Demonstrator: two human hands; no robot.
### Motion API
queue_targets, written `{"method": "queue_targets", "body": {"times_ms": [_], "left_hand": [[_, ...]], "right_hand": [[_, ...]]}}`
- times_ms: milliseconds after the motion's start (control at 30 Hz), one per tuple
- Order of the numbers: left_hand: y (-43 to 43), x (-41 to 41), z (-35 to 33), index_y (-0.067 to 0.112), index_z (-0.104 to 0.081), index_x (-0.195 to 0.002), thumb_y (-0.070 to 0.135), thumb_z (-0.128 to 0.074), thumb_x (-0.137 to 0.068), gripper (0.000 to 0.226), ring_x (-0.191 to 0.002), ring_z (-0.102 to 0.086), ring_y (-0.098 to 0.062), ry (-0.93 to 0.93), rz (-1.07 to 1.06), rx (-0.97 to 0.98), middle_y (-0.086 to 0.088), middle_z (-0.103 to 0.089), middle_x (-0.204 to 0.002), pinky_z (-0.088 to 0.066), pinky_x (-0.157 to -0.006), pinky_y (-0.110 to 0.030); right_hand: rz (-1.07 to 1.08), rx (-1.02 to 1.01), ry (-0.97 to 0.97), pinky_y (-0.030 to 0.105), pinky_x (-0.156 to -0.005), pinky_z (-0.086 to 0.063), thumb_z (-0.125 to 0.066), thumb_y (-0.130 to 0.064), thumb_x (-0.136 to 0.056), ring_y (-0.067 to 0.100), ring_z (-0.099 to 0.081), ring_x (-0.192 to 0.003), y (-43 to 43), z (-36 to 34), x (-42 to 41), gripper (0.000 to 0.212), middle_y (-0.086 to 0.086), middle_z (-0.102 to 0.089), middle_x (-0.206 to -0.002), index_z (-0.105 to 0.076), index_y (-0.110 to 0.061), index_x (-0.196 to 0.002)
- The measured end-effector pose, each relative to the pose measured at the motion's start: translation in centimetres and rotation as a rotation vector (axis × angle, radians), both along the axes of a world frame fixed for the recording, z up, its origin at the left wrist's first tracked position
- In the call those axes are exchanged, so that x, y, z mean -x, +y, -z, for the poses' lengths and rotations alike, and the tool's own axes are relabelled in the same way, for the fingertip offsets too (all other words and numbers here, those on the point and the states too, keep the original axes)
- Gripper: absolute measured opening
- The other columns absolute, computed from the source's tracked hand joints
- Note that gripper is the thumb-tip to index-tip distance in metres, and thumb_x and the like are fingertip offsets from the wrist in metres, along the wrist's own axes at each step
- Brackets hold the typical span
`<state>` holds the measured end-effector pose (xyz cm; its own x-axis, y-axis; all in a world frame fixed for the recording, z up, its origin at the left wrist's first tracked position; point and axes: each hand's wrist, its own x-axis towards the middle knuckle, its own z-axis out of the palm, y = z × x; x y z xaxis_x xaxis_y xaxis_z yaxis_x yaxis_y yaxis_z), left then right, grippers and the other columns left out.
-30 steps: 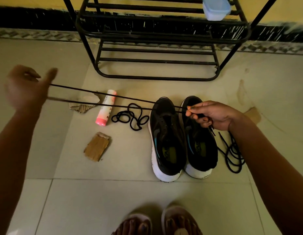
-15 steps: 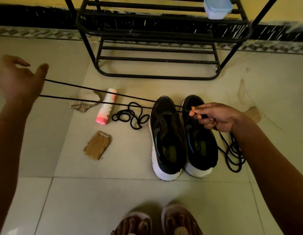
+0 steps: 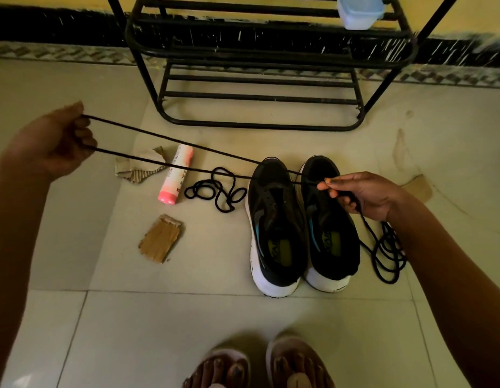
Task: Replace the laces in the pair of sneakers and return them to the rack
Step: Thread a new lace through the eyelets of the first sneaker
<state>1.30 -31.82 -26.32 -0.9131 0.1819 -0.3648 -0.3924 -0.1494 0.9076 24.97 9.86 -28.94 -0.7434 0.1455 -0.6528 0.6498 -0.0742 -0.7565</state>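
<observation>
Pale floor tiles (image 3: 243, 317) run up to a black and yellow wall, where a black metal rack (image 3: 271, 58) stands with a pale blue tub (image 3: 358, 11) on an upper shelf. We look down past our sandals (image 3: 296, 365) at the bottom edge. In front of the rack sit the left sneaker (image 3: 274, 233) and right sneaker (image 3: 330, 228), both black with white soles, side by side and touching, toes toward the rack.

Our left hand (image 3: 55, 141) is raised at the left, its fingers curled round a loop of black lace (image 3: 148, 133). 2 taut strands run from it over the toes of the sneakers to our right hand (image 3: 363, 194), which pinches them between thumb and fingertips above the right sneaker. From that hand the lace drops to a loose coil on the floor just beside the right sneaker.

A 2nd lace (image 3: 215, 189) lies tangled on the floor left of the left sneaker. Near it lie a white and pink tube (image 3: 176, 175) and 2 cardboard scraps (image 3: 159, 239), with a 3rd scrap on the floor beyond our right wrist.
</observation>
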Motion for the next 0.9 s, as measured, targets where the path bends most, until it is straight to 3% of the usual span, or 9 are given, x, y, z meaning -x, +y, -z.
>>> {"method": "queue_targets", "body": {"times_ms": [200, 400, 500, 633, 767, 900], "left_hand": [[-0.3, 0.8, 0.2, 0.022, -0.054, -0.05, 0.029, -0.054, -0.092, 0.043, -0.05, -0.051, 0.002, -0.054, -0.262, -0.215, 0.012, -0.05, -0.048, -0.045, -0.06, -0.006], [-0.5, 0.5, 0.7, 0.019, -0.058, -0.053, 0.029, -0.054, -0.093, 0.041, -0.057, -0.059, 0.002, -0.013, -0.327, -0.285, 0.011, -0.058, -0.054, -0.051, -0.075, -0.01], [0.0, 0.3, 0.4, 0.021, -0.058, -0.054, 0.03, -0.051, -0.095, 0.042, -0.061, -0.06, 0.004, 0.027, -0.3, -0.205, 0.012, -0.058, -0.055, -0.051, -0.079, -0.011], [0.3, -0.3, 0.1, 0.026, -0.053, -0.078, 0.03, -0.053, -0.095, 0.017, -0.064, -0.063, 0.005, 0.112, -0.221, 0.095, 0.015, -0.061, -0.058, -0.052, -0.071, -0.009], [0.5, -1.8, 0.8, 0.024, -0.059, -0.081, 0.016, -0.054, -0.094, 0.016, -0.057, -0.065, 0.002, 0.276, -0.149, 0.37, 0.015, -0.065, -0.054, -0.052, -0.059, -0.009], [0.4, -2.2, 2.2, 0.022, -0.06, -0.078, 0.011, -0.056, -0.093, 0.019, -0.046, -0.061, 0.001, 0.248, -0.202, 0.465, 0.015, -0.063, -0.048, -0.049, -0.051, -0.008]], "right_hand": [[-0.028, -0.031, 0.008, 0.01, -0.041, -0.038, -0.065, -0.027, -0.069, 0.002, -0.049, -0.048, -0.4, -0.8, 0.1, 0.025, -0.003, -0.064, -0.061, -0.07, -0.009, -0.085], [-0.024, -0.046, 0.094, 0.01, -0.043, -0.041, -0.056, -0.013, -0.088, 0.0, -0.051, -0.046, -0.5, -1.1, 0.1, 0.012, -0.002, -0.069, -0.063, -0.068, -0.009, -0.091], [0.005, -0.025, 0.142, 0.011, -0.042, -0.041, -0.054, -0.01, -0.091, 0.001, -0.05, -0.045, -0.5, -1.0, -0.1, 0.014, 0.0, -0.068, -0.063, -0.065, -0.013, -0.097], [-0.025, -0.066, 0.134, 0.012, -0.043, -0.039, -0.053, -0.01, -0.092, 0.003, -0.047, -0.046, 0.3, -0.9, -0.6, 0.02, -0.001, -0.066, -0.063, -0.063, -0.016, -0.107], [-0.189, -0.152, 0.077, 0.012, -0.045, -0.039, -0.053, -0.009, -0.091, 0.005, -0.046, -0.049, 1.2, -1.2, -1.5, 0.017, -0.001, -0.063, -0.06, -0.067, -0.005, -0.101], [-0.384, -0.228, -0.002, 0.015, -0.05, -0.04, -0.056, -0.011, -0.089, 0.006, -0.048, -0.054, 2.1, -2.0, -2.6, 0.017, 0.002, -0.062, -0.063, -0.071, -0.006, -0.093]]}}
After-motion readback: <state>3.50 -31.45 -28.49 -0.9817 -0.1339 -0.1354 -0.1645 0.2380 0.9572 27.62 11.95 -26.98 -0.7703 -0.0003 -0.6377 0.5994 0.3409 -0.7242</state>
